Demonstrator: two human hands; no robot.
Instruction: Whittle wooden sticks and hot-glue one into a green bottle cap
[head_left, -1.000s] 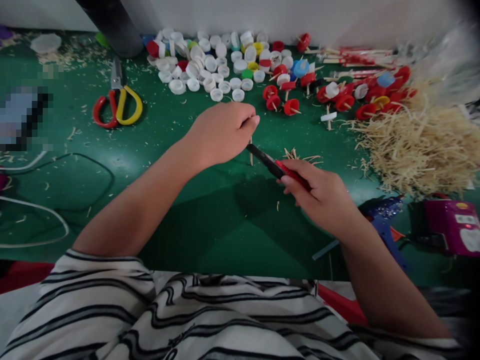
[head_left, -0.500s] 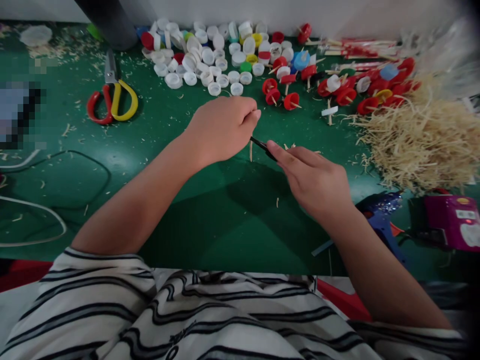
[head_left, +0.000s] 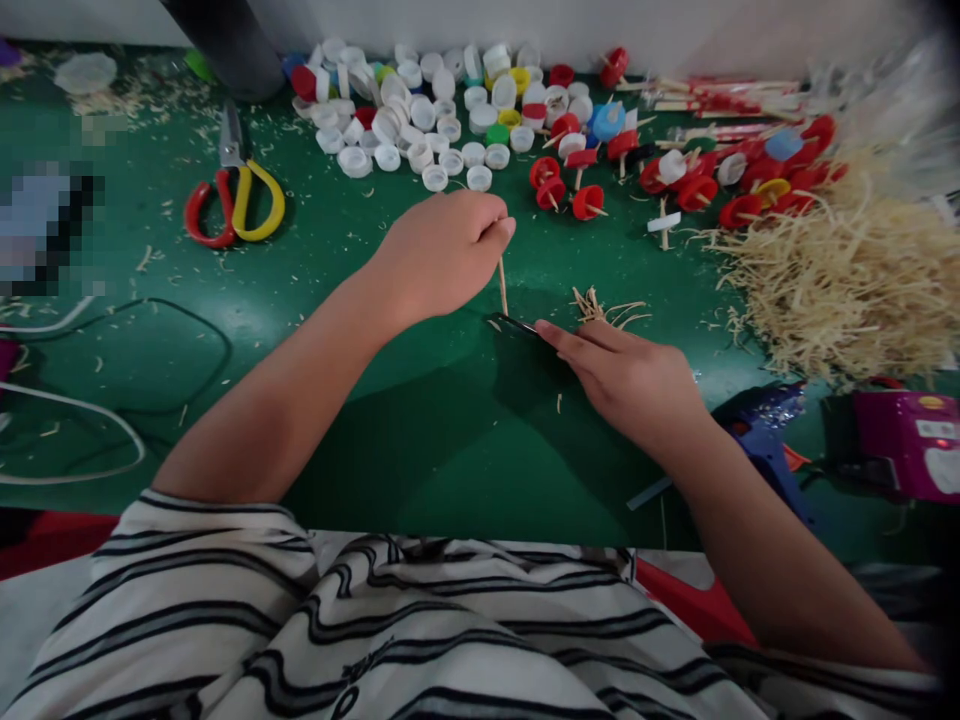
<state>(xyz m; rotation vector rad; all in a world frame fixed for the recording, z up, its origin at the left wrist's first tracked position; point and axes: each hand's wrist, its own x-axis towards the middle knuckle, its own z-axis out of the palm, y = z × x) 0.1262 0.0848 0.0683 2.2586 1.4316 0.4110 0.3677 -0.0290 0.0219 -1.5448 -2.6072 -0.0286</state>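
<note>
Scissors (head_left: 234, 197) far left on green table (head_left: 420, 440), well clear. Left hand (head_left: 442, 250) pinches thin wooden stick (head_left: 502, 285) upright, tip at the table. Right hand (head_left: 637, 385) just right of it, closed on a knife (head_left: 517, 325) — blade tip touching near stick's base. Bottle caps (head_left: 420, 110) behind; shavings pile (head_left: 847, 280) right, glue gun (head_left: 765, 440) beside right wrist.
</note>
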